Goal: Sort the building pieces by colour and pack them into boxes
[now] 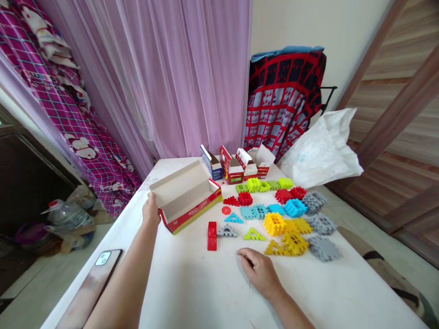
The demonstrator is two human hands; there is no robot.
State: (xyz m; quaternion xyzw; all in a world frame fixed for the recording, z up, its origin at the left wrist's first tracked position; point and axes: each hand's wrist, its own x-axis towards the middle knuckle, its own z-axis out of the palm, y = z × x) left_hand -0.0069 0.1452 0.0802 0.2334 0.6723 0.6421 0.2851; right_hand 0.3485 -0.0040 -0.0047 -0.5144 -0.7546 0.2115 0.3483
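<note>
My left hand [151,211] grips the left end of a long, open cardboard box [192,211], red and yellow outside and grey inside, its lid tipped back. My right hand [258,270] rests on the white table with its fingers curled, and nothing shows in them. Just beyond it lie a lime triangular building piece [254,234] and yellow interlocking pieces [295,243]. Between the box and my right hand are a red block [212,236], a grey triangular piece [227,231], a blue triangular piece [233,218] and a small red disc [226,210].
Small open cartons [233,172] line the table's back. Lime [254,184], red [245,198], blue [295,208] and grey pieces [324,248] spread over the right side. A white bag [320,153] stands behind them. A phone [89,288] lies at the left edge, by my forearm.
</note>
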